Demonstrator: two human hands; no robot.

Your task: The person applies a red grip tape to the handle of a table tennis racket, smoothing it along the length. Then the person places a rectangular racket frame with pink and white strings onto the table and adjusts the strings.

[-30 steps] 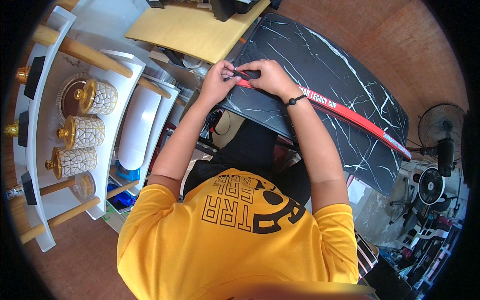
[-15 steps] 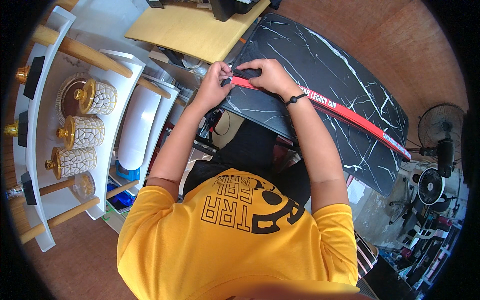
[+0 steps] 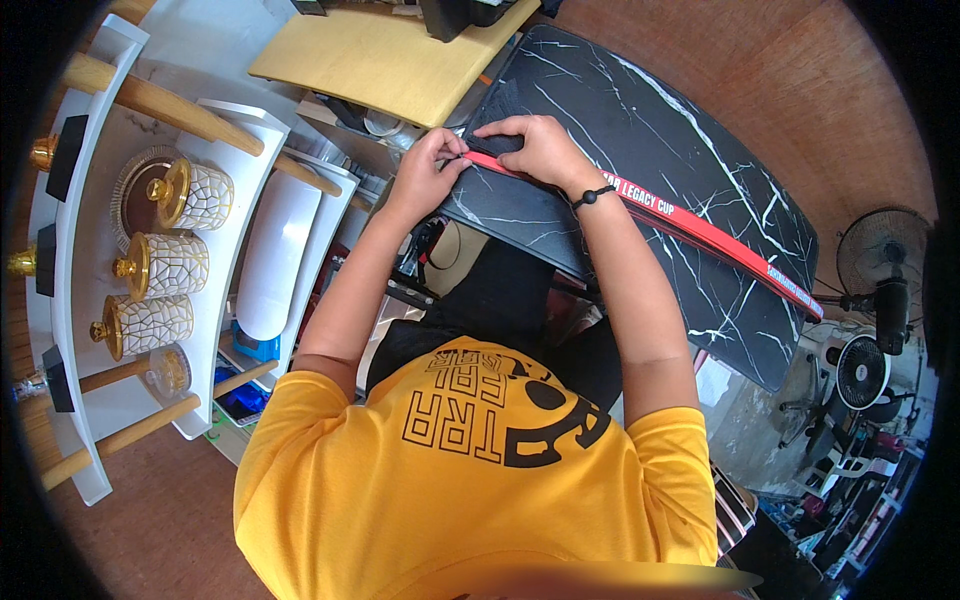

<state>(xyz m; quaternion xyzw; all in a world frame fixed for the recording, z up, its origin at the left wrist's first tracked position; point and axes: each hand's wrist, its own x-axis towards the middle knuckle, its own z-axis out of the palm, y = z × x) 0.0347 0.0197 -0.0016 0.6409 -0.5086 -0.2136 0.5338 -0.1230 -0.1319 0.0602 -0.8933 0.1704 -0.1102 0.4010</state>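
Observation:
A long red lanyard strap (image 3: 700, 230) with white printing stretches diagonally over the black marble-patterned table (image 3: 650, 110), from my hands to the far right edge. At its near-left end, my left hand (image 3: 426, 178) pinches the strap tip between thumb and fingers. Just to the right, my right hand (image 3: 545, 152) has its thumb on the strap while its index finger arches out over the table corner. The other fingers of that hand are hidden beneath it. A black beaded bracelet (image 3: 592, 197) circles my right wrist.
A light wooden table (image 3: 370, 62) adjoins the far left corner. White shelves at left carry gold-lidded patterned jars (image 3: 165, 262) and a white roll-shaped object (image 3: 277, 265). Fans (image 3: 862, 373) stand at the right, past the table end.
The strap's end has turned between my fingers and shows narrower. My left fingertips have closed in over it. My right hand stays almost in place.

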